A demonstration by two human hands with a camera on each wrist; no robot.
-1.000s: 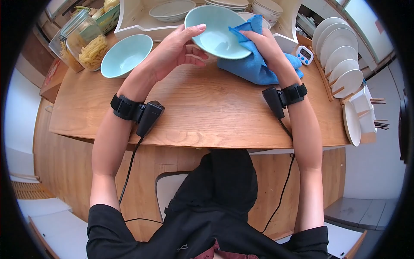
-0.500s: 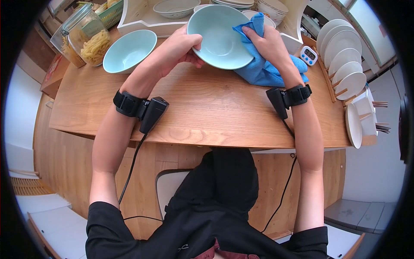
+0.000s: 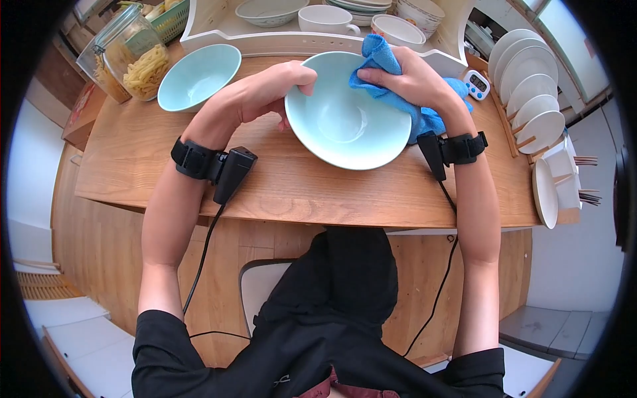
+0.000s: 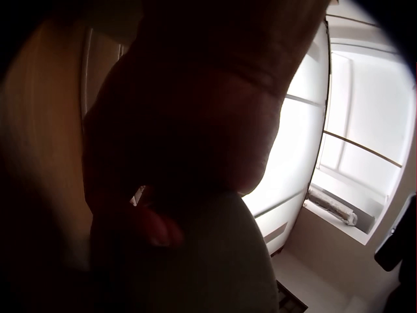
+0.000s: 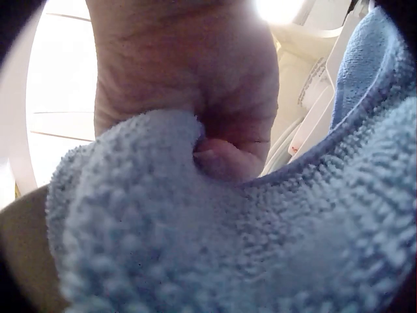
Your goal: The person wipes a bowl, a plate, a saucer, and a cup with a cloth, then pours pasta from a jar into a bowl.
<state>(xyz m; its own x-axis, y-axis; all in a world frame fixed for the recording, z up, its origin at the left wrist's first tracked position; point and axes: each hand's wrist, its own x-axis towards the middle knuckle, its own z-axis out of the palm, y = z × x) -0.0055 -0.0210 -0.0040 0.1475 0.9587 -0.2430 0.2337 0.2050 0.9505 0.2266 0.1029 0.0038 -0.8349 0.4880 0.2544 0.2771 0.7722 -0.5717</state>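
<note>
The big blue bowl (image 3: 345, 113) has come down and closer to the person since a moment ago. Before, it was held up near the white tray, and it hid the cups there. Now it sits low over the wooden table (image 3: 298, 186), tipped so its open side faces up toward the person, and the white cup (image 3: 325, 18) behind it shows again.

The left hand (image 3: 279, 83) grips the bowl's left rim. Its fingers curl over the edge and the thumb is on the outside. In the left wrist view the hand is dark, with the bowl's round side just under it.

The right hand (image 3: 415, 79) holds a bunched blue cloth (image 3: 378, 56) tight in curled fingers. The cloth touches the top right rim of the bowl. The rest of the cloth hangs down behind the bowl, by the right wrist. In the right wrist view the fluffy cloth (image 5: 228, 235) fills most of the picture.

A second blue bowl (image 3: 199, 76) sits on the table to the left, well apart from the hands. Beside it is a glass jar of pasta (image 3: 133, 56). A small white timer (image 3: 478, 83) sits near the right hand. White plates (image 3: 527, 93) stand in a rack on the right.
</note>
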